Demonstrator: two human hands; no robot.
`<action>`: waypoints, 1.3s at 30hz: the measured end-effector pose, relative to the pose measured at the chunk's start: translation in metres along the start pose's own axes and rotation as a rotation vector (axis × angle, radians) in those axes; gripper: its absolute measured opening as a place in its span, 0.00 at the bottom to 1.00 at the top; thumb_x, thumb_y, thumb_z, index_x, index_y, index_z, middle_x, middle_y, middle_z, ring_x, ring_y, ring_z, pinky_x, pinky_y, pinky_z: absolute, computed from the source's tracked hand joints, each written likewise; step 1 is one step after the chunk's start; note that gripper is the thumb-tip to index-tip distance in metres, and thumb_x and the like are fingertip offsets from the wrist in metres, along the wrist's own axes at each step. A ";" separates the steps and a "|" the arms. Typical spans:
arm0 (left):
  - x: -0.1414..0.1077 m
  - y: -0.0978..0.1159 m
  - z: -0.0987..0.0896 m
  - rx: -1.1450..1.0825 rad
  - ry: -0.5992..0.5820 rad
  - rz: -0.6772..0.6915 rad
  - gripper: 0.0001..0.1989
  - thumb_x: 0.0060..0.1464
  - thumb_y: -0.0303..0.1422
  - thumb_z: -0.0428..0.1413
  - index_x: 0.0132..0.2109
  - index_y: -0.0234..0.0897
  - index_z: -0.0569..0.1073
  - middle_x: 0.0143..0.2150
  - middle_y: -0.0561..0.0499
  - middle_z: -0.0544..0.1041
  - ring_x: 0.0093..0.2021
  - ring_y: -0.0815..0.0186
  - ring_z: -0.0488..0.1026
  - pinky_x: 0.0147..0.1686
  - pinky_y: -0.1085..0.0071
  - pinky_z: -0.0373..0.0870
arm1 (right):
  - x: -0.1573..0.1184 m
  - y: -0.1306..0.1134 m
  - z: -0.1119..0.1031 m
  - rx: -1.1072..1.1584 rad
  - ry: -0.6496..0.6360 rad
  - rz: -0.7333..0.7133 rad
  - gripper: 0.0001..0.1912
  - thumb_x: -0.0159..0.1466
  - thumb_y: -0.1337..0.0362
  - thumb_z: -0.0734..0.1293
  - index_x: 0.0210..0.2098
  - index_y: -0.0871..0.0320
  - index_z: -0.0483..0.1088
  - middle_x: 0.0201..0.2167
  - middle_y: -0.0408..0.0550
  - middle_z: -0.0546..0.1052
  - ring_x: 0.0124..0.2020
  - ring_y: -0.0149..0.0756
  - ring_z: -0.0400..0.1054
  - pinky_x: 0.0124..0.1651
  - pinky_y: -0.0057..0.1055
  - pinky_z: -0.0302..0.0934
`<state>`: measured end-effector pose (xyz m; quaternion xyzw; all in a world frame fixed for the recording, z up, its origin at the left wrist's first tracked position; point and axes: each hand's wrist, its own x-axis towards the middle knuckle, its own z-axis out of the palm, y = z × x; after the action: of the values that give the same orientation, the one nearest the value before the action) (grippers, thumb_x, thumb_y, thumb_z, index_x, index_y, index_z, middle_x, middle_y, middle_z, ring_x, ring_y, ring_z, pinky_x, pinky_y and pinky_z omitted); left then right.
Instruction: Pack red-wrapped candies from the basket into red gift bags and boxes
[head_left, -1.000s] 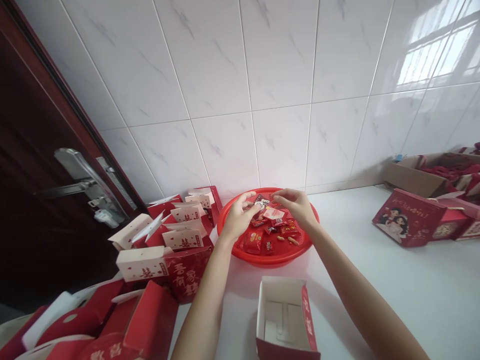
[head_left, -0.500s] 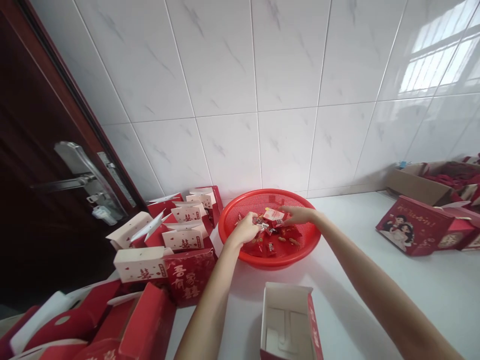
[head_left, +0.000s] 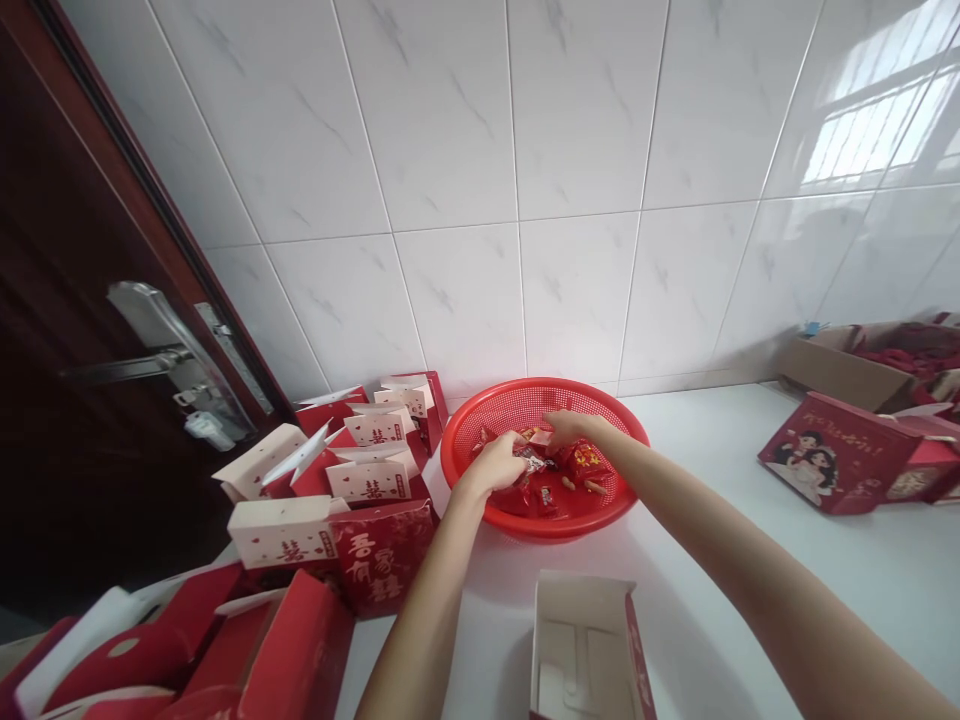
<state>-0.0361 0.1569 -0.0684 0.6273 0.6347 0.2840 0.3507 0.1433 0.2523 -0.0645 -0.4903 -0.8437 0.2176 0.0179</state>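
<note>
Both of my hands are inside a red plastic colander (head_left: pixel 637 455) holding red-wrapped sweets and a few peanuts (head_left: pixel 595 487). On the left side, my left hand (head_left: pixel 501 462) is closed on small wrapped candies (head_left: pixel 534 464), its fingertips partly hidden. My right hand (head_left: pixel 568 428) reaches in from the right, its fingers curled down over a pale pink packet (head_left: pixel 540 437). A larger red packet with gold print (head_left: pixel 588 462) lies below that wrist. In front of the colander stands an open-topped gift box (head_left: pixel 585 640), its white inside showing.
Several red and cream gift boxes (head_left: pixel 369 478) stand to the left, with more open red boxes (head_left: pixel 247 650) nearer me. At right are a red box with a cartoon couple (head_left: pixel 832 455) and a cardboard carton (head_left: pixel 840 368). A tiled wall (head_left: pixel 570 290) rises behind the colander.
My right hand has moved left and deeper among the sweets, closer to my left hand. The pale packet has dropped lower and is more covered. The view has shifted slightly.
</note>
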 end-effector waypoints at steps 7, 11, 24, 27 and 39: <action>0.005 0.000 -0.002 -0.086 0.141 0.024 0.17 0.51 0.26 0.63 0.50 0.37 0.76 0.43 0.44 0.84 0.42 0.58 0.80 0.42 0.69 0.73 | -0.012 -0.015 -0.011 0.150 -0.020 0.019 0.15 0.71 0.56 0.67 0.50 0.60 0.73 0.46 0.49 0.77 0.41 0.37 0.74 0.44 0.37 0.73; 0.007 0.004 -0.006 -0.114 0.263 0.025 0.17 0.53 0.23 0.60 0.50 0.37 0.75 0.52 0.42 0.82 0.52 0.57 0.78 0.49 0.67 0.71 | -0.020 -0.019 -0.011 0.239 0.197 0.017 0.07 0.70 0.66 0.63 0.44 0.61 0.72 0.34 0.46 0.77 0.29 0.30 0.70 0.31 0.27 0.66; 0.007 0.010 -0.010 -0.228 0.407 -0.005 0.19 0.55 0.24 0.59 0.54 0.35 0.75 0.53 0.41 0.82 0.51 0.59 0.79 0.50 0.67 0.71 | -0.024 -0.020 -0.015 0.086 0.529 0.089 0.11 0.70 0.67 0.63 0.48 0.60 0.74 0.47 0.56 0.80 0.48 0.45 0.74 0.46 0.34 0.67; 0.008 0.010 -0.010 -0.239 0.426 -0.001 0.19 0.53 0.23 0.60 0.53 0.36 0.76 0.53 0.42 0.82 0.50 0.59 0.80 0.50 0.67 0.71 | -0.025 -0.024 -0.012 0.002 0.444 0.027 0.14 0.71 0.62 0.67 0.55 0.58 0.72 0.56 0.55 0.75 0.53 0.43 0.72 0.54 0.42 0.69; 0.011 0.004 -0.008 -0.271 0.419 -0.022 0.16 0.53 0.24 0.58 0.50 0.36 0.76 0.51 0.41 0.82 0.49 0.57 0.79 0.50 0.65 0.71 | -0.018 -0.047 0.013 -0.274 -0.008 -0.093 0.18 0.71 0.58 0.68 0.58 0.57 0.70 0.58 0.54 0.73 0.54 0.44 0.72 0.55 0.47 0.70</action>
<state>-0.0398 0.1690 -0.0609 0.4947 0.6565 0.4867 0.2955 0.1109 0.2130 -0.0554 -0.4477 -0.8874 0.1011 -0.0428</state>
